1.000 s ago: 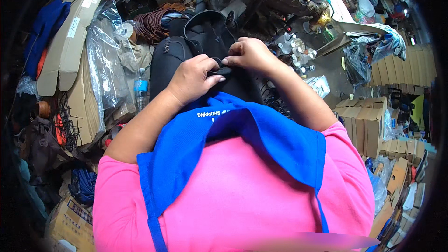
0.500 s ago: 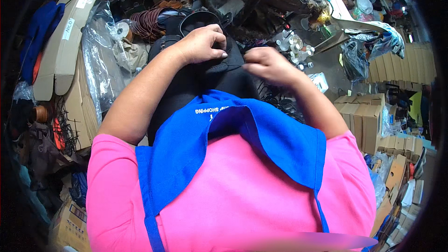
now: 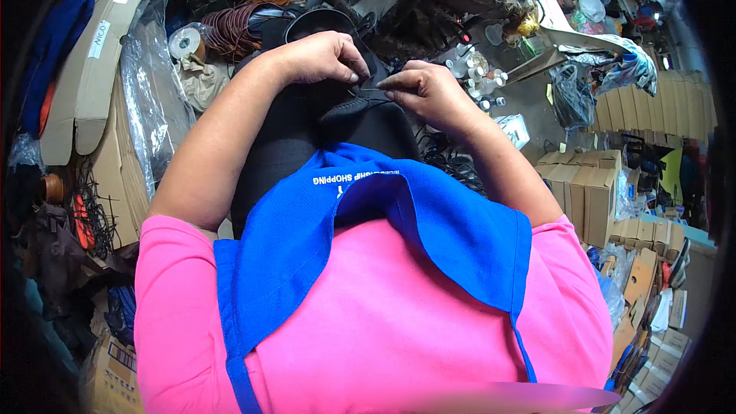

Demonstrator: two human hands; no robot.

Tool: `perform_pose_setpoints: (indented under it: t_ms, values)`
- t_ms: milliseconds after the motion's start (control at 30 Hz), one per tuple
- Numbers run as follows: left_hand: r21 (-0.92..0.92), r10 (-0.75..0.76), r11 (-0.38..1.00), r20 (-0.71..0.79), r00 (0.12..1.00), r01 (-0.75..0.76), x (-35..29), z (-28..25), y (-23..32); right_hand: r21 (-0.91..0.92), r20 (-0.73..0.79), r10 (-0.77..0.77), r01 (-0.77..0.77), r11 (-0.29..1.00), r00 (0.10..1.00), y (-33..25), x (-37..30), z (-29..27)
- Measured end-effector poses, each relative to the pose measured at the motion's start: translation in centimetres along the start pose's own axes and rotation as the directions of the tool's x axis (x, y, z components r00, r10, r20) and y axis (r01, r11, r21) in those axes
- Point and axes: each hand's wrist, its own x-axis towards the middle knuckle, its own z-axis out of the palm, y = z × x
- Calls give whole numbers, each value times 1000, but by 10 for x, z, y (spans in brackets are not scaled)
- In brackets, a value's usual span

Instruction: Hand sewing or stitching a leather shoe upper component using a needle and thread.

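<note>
On my dark-trousered lap lies a black item (image 3: 345, 106) with a curved, seam-like edge; its kind is hard to make out against the dark cloth. Over its far left part, my left hand (image 3: 326, 60) has its fingers closed in a pinch, and what sits in them is hidden. Just right of it, thumb and forefinger of my right hand (image 3: 425, 92) pinch a thin pale strand (image 3: 373, 90), thread or needle, that runs toward the left fingertips. The two hands are close but apart. A black round-rimmed object (image 3: 320, 21) stands just beyond the left hand.
At left lean cardboard sheets (image 3: 100, 69) and clear plastic wrapping (image 3: 149, 100), near a spool (image 3: 185, 43) and a coil of reddish-brown cord (image 3: 230, 29). White-capped bottles (image 3: 479, 77) stand beyond my right hand. Cardboard boxes (image 3: 586, 192) are stacked at right.
My right hand has moved left, closer to the left hand, and the thin strand now shows between them. The left hand has tilted slightly downward over the black item.
</note>
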Motion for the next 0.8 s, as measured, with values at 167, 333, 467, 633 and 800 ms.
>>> perform_pose_setpoints:
  t_ms: [167,333,467,633,800]
  values:
    - [21,14,1000,-4,1000,-14,-2,-1,-1,-101,7,16,-16,995,1000,-6,4,-3]
    - [16,13,1000,-1,1000,-12,-1,-1,-3,-89,28,12,-10,996,1000,-9,9,1]
    - [-3,12,1000,-5,1000,-12,-2,-1,-3,225,71,165,-177,958,984,2,11,3]
    - [14,25,1000,-18,1000,-25,-2,1,-5,33,131,16,-21,999,991,-2,25,-7]
    - [40,28,999,-20,999,-27,-1,2,-8,-45,161,-137,146,988,977,1,27,0]
